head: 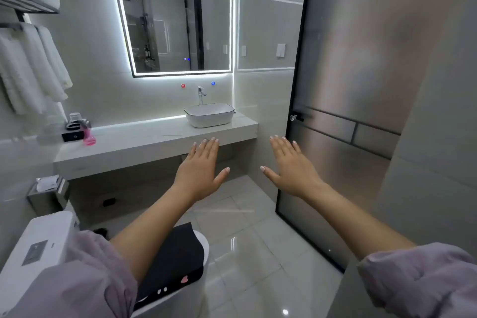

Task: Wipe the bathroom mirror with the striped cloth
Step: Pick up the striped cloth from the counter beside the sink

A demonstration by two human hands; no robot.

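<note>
A rectangular bathroom mirror (pixel 175 28) with a lit white border hangs on the far wall above the counter. My left hand (pixel 202 168) and my right hand (pixel 289 165) are stretched out flat in front of me, palms down, fingers apart, holding nothing. Both hands hover well short of the mirror, in front of the counter's edge. No striped cloth shows anywhere in view.
A white counter (pixel 144 139) carries a basin (pixel 209 115) with a tap (pixel 200 94), a pink bottle (pixel 89 134) and a black box (pixel 72 135). White towels (pixel 31 67) hang left. A toilet (pixel 38 248) with a black cover (pixel 175 255) stands near left. A frosted glass door (pixel 348 111) is right.
</note>
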